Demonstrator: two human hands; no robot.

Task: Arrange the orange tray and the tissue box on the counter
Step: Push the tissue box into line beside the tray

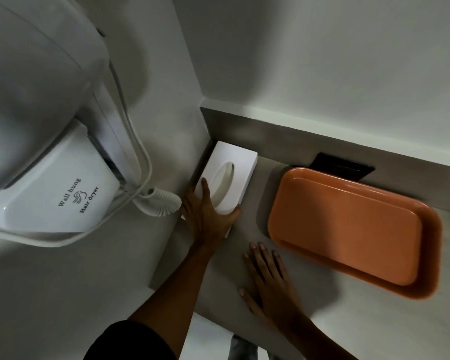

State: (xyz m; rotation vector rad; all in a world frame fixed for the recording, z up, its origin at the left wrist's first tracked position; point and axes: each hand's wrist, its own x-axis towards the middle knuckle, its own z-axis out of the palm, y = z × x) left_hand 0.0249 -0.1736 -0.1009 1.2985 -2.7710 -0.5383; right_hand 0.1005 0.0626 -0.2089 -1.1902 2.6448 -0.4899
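A white tissue box (234,162) with an oval slot lies on the grey counter (247,229), pushed into the corner by the left wall. My left hand (208,216) grips its near end, thumb on the right side and a finger on top. The orange tray (348,224) lies flat and empty to the right, slightly angled, close to the back ledge. My right hand (268,279) rests flat on the counter between box and tray, fingers spread, touching neither.
A white wall-hung hair dryer (63,193) with a coiled cord (159,201) juts from the left wall above the counter's end. A black flat object (348,168) leans behind the tray. A grey back ledge (296,141) runs along the wall.
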